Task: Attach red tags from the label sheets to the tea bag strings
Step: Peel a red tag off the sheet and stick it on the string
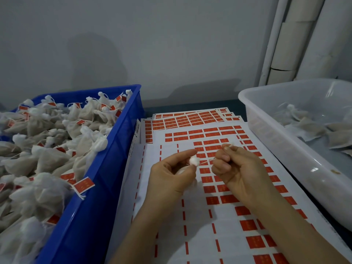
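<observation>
My left hand grips a white tea bag, whose gathered top shows between thumb and fingers. A thin string runs taut from the bag to my right hand, which pinches it with curled fingers; the string end sticks out above the fingertips. Both hands hover over a label sheet with rows of red tags, many of its slots peeled bare. More label sheets lie fanned out behind it.
A blue crate on the left is heaped with tea bags bearing red tags. A translucent white bin on the right holds a few tea bags. A grey wall and white pipes stand behind.
</observation>
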A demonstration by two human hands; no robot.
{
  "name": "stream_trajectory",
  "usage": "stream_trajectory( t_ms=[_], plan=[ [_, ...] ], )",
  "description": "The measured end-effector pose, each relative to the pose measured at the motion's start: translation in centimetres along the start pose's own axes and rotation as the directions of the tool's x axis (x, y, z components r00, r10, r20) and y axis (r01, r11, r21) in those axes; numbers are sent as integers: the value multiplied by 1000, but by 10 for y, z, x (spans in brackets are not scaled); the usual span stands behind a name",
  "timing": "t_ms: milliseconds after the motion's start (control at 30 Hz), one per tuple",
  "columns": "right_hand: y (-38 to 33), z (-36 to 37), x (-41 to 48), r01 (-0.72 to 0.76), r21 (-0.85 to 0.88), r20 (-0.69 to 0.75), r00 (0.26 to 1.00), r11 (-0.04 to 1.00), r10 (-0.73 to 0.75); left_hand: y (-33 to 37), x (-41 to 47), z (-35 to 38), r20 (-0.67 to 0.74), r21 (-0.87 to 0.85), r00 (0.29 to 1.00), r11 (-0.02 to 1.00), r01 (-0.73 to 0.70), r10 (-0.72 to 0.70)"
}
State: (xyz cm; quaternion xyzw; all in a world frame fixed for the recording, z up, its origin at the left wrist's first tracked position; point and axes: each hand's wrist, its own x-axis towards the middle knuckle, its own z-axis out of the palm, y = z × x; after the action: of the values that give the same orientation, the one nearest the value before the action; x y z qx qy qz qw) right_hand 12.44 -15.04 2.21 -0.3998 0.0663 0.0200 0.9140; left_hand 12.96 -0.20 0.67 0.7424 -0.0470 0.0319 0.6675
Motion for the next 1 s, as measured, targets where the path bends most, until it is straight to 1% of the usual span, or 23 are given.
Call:
stream_trajectory(
  t_ms=[133, 200, 267, 333, 400, 533, 633, 767, 933, 1000],
  plan=[
    [-1, -2, 1, 17, -23, -15, 1000, 1000, -17, -1, 1, 0, -2, 5, 1000, 1000, -17, 17],
    [-1, -1, 0, 21, -45, -7, 1000, 999, -21, -1, 0, -2, 69, 6, 998, 1000, -9, 8],
    [-1, -1, 0, 14, -15, -1, 1000, 1000, -14, -1, -2, -2, 168, 35, 986, 999, -12, 6],
    [-2, -2, 0, 9, 6, 0, 1000, 1000, -9, -1, -4, 0, 215, 63, 976, 997, -37, 23],
    [-2, -1, -1, 11, -15, 9, 1000, 1000, -11, 0, -4, 3, 186, 88, 982, 994, -61, 44],
    [0, 2, -3, 32, -68, 15, 999, 997, -31, -1, -2, 1, 59, 126, 993, 986, -111, 105],
    [-1, 2, -4, 36, -73, 5, 999, 997, -36, -2, -3, 1, 23, 162, 992, 978, -128, 126],
    [-4, -1, -2, 27, -41, -7, 1000, 999, -27, -1, -2, 1, 18, 166, 996, 982, -87, 85],
    [-2, -1, -2, 41, -113, -6, 999, 993, -42, -1, -3, 1, 17, 151, 998, 987, -58, 56],
    [0, -1, -2, 38, -111, -5, 999, 993, -39, -2, -2, 1, 24, 153, 999, 987, -51, 48]
  ],
)
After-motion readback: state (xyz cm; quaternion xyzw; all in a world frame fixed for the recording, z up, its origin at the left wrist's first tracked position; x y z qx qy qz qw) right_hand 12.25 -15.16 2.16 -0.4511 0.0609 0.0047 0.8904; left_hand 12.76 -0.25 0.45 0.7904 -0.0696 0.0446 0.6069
